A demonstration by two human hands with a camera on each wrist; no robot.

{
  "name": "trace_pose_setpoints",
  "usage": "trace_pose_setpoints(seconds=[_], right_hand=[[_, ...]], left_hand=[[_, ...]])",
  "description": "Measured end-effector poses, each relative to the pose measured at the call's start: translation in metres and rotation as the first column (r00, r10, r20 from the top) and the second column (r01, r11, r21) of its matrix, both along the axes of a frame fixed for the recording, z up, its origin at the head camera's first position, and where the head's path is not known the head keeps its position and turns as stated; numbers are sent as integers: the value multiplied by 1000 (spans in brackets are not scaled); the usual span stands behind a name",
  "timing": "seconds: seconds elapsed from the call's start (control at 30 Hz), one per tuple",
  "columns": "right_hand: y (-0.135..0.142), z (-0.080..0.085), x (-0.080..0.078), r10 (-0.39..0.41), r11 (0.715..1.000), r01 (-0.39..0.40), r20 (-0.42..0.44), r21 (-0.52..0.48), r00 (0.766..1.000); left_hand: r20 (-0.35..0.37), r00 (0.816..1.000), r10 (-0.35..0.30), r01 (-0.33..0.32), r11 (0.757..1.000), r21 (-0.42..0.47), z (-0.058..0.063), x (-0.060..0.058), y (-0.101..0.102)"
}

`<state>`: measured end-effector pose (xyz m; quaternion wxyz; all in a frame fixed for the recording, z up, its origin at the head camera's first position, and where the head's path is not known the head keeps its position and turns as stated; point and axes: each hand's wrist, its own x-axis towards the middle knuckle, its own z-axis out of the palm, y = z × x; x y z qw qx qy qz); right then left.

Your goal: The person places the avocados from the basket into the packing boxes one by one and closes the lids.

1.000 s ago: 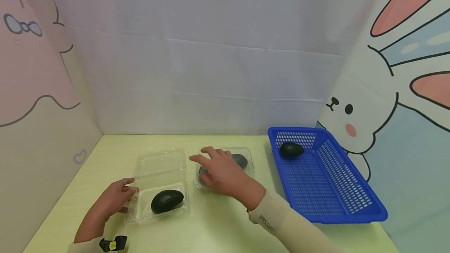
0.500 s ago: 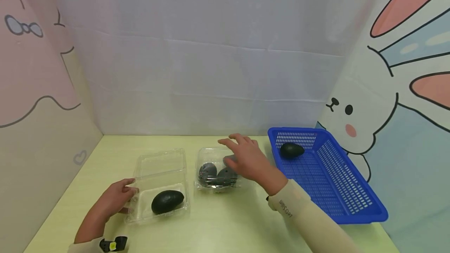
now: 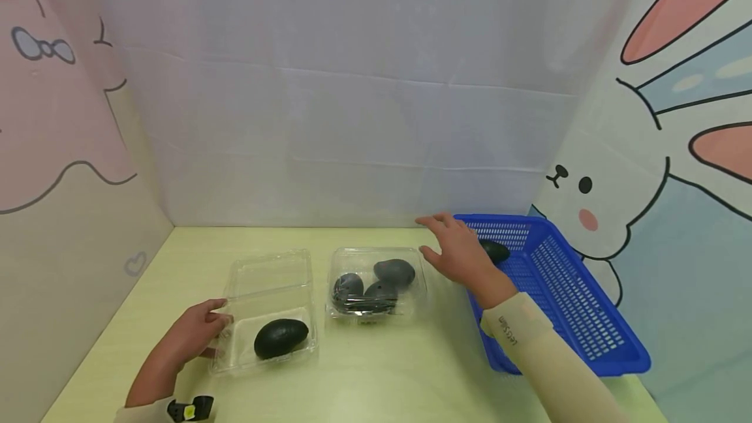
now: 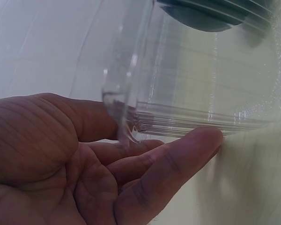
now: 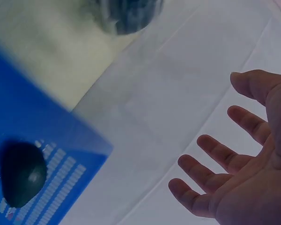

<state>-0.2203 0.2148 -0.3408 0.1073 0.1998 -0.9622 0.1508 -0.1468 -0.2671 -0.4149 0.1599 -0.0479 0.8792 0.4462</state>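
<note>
Dark-green, smooth oval fruit (image 3: 282,338) lies loose in an open, clear plastic hinged box (image 3: 242,341), just right of the left hand (image 3: 196,331), whose thumb and fingers grip the box's left edge. Should that hand tip the thin plastic, the fruit could roll hard against a wall. The right hand (image 3: 461,250) holds nothing, its fingers spread apart, by the left rim of a blue, perforated plastic basket (image 3: 611,365). Those fingers or the cream sleeve (image 3: 523,325) could snag that rim and shift the basket. Another dark-green fruit (image 3: 496,251) sits just beside the right hand, partly behind it; its smooth, rounded skin may slip from a loose grasp. Between the hands, a clear plastic box (image 3: 358,260) of three dark fruits (image 3: 395,272) could be knocked by a low sweep leftward.
</note>
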Motion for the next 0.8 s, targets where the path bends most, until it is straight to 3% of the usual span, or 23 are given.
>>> trace_pose_setpoints(seconds=[0.4, 0.8], right_hand=[[54, -14, -24, -208, 976, 215, 145, -35, 967], [89, -34, -44, -282, 958, 285, 239, 21, 929]], left_hand=[[5, 1000, 15, -15, 1000, -28, 2, 0, 2], [7, 1000, 20, -20, 1000, 12, 2, 1, 2]])
